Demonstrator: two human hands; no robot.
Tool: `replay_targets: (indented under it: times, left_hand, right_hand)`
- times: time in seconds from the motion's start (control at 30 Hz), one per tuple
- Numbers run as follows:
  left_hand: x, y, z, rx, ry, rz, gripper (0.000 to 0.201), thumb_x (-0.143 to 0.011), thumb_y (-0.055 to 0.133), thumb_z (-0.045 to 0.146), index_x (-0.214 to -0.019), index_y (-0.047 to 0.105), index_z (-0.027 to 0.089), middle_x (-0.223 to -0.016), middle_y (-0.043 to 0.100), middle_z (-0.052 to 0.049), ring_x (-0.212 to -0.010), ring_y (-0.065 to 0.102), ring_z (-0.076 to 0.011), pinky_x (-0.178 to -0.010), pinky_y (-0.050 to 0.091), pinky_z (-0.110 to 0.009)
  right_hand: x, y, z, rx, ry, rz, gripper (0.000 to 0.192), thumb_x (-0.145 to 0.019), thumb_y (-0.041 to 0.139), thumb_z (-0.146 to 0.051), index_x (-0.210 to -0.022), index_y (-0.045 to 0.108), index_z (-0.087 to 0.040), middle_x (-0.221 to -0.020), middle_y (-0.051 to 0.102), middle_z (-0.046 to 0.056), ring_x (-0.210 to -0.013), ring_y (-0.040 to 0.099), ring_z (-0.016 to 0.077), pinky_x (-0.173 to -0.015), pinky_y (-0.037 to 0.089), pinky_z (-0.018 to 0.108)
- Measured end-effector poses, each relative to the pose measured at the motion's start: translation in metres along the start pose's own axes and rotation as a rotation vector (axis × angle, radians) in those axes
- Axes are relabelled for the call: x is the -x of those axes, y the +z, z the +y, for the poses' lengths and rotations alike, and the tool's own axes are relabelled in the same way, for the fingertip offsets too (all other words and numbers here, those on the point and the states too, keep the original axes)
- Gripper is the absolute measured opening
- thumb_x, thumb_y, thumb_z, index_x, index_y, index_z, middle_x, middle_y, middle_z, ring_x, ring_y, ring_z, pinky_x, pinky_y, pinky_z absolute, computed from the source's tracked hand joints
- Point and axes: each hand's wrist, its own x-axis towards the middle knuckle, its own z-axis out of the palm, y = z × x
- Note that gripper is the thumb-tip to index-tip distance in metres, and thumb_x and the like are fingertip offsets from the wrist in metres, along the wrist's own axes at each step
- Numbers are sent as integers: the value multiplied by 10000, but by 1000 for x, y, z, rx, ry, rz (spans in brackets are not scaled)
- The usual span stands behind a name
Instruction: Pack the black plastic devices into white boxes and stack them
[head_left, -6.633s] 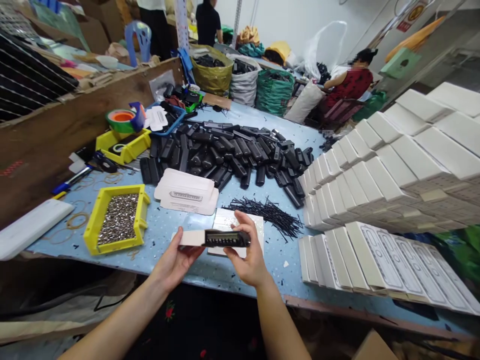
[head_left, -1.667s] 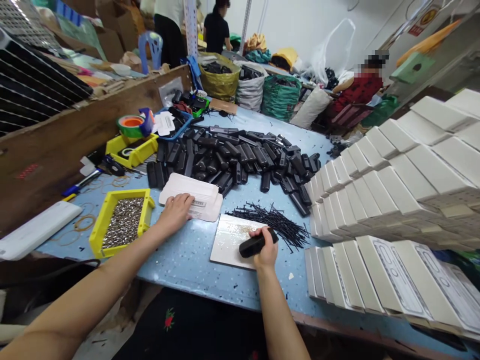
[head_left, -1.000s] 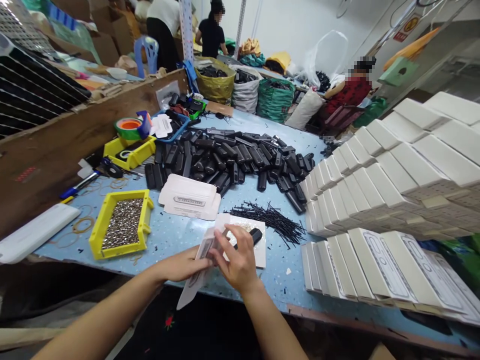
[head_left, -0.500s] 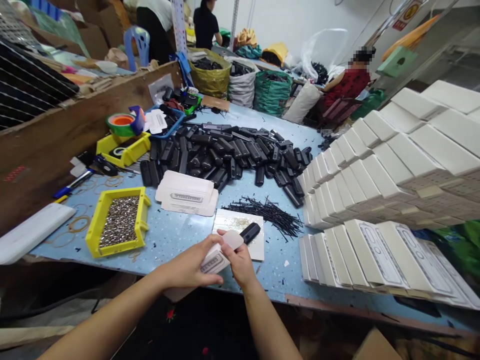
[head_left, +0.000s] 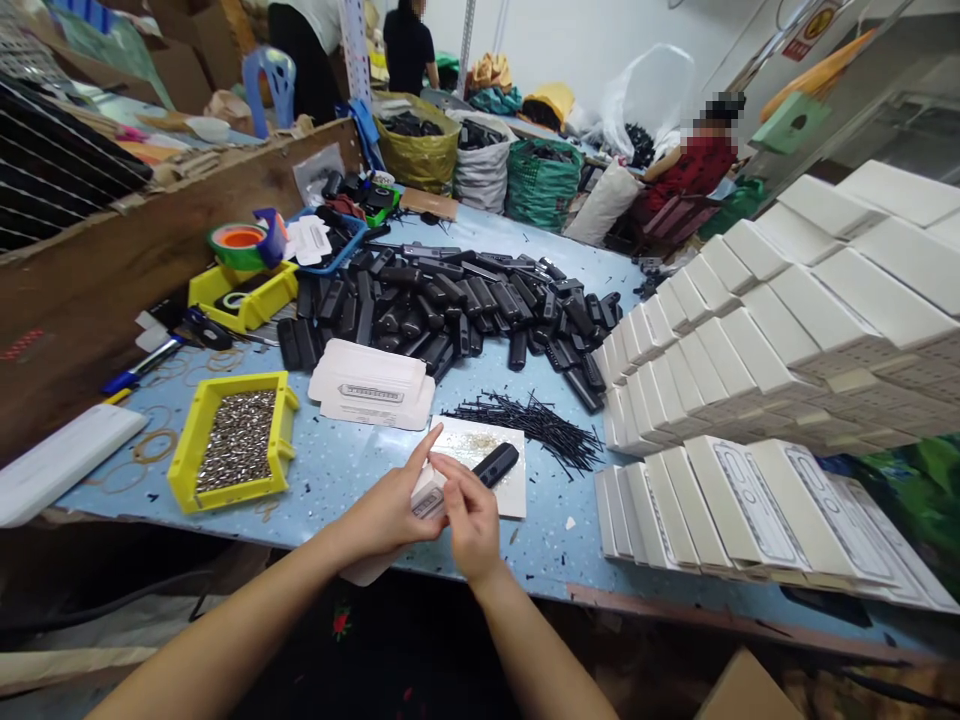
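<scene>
Low in the middle of the frame, the left hand [head_left: 390, 510] and right hand [head_left: 471, 518] both pinch a flat white cardboard box sleeve [head_left: 420, 503] printed with a grey outline. It tilts over the near edge of the speckled blue table [head_left: 352, 470]. Fingers cover most of the sleeve, and its print is too small to read. Just beyond it, a black plastic comb-like part [head_left: 495, 464] lies on a white card [head_left: 510, 492].

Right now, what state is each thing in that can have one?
Left hand: gripping the flat white carton.
Right hand: fingers on that carton.
Flat white carton: unfolded, held above the table edge.
Black part: lying loose on the white sheet.
Yellow bin: full of small metal pieces.
White boxes: closed, stacked.
</scene>
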Motion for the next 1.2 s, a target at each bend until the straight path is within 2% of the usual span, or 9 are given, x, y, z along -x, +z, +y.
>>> replay_targets:
  times: [0.13,0.33,0.5,0.63,0.73,0.83,0.9,1.0,1.2]
  left_hand:
    - [-1,-4,-14,105,-36,16,1011,-689,713,266,-1523,144,214,-1196,627,-110,-936,652,-249,-842,500,-359]
    - [9,-42,-54,918,-314,299,796,-802,644,251,-1479,228,303,-1141,655,-92,-1026,654,-265,-784,561,-375]
    - [3,-40,-50,1346,-385,698,302,-944,452,227,-1229,535,175,-1025,689,-99,-840,695,-210,-681,612,-364]
    - [-3,-5,-28,1439,-526,646,228,-955,460,277,-1101,564,137,-969,694,-113,-816,692,-194,-740,614,-364]
    - [5,9,-26,1237,-480,429,358,-939,462,431,-1118,554,135,-1109,659,-153,-994,667,-238,-885,569,-408]
    - [19,3,-42,574,-260,543,650,-742,663,575,-1225,497,174,-1259,581,-156,-1175,570,-332,-983,487,-522]
    - [26,-5,-54,133,-76,596,841,-580,808,492,-1283,446,205,-1301,553,-146,-1196,547,-358,-998,462,-536]
    - [28,-13,-61,-91,-28,477,760,-678,739,391,-1319,376,205,-1138,643,-118,-973,665,-296,-841,549,-442]
    - [20,-15,-60,-168,-108,401,608,-745,659,374,-1256,387,186,-982,684,-69,-853,695,-248,-735,550,-343]
  right_hand:
    - [-5,-27,13,396,-244,-199,437,-941,371,-305,-1339,535,-231,-1402,448,28,-1348,420,111,-1191,360,319]
    - [-31,-101,37,883,-65,-604,593,-795,439,-80,-1365,481,-242,-1360,472,59,-1400,332,200,-1224,47,585]
    - [-25,-77,21,190,-41,-71,382,-764,671,-271,-1059,442,-191,-1031,573,37,-993,595,104,-1027,492,397]
    - [-25,-25,4,-316,-62,263,597,-700,742,-464,-992,295,-196,-1152,538,65,-1069,610,124,-982,528,341]
    - [-24,-1,0,-297,-54,296,667,-622,799,-469,-969,302,-191,-1307,453,99,-1179,565,146,-1049,492,344]
    - [-21,7,2,-263,-34,274,739,-649,782,-478,-1143,285,-243,-1121,550,67,-994,621,112,-940,541,311]
    - [-29,8,7,-212,-84,75,757,-656,759,-530,-1215,332,-249,-1041,578,50,-944,619,107,-905,543,280]
    - [-72,-4,24,52,-127,-292,577,-791,587,-600,-1208,509,-210,-1081,595,62,-1005,595,116,-946,510,269]
    - [-168,-71,64,631,175,78,209,-820,581,-247,-805,674,-61,-1081,573,156,-1093,500,163,-1086,377,338]
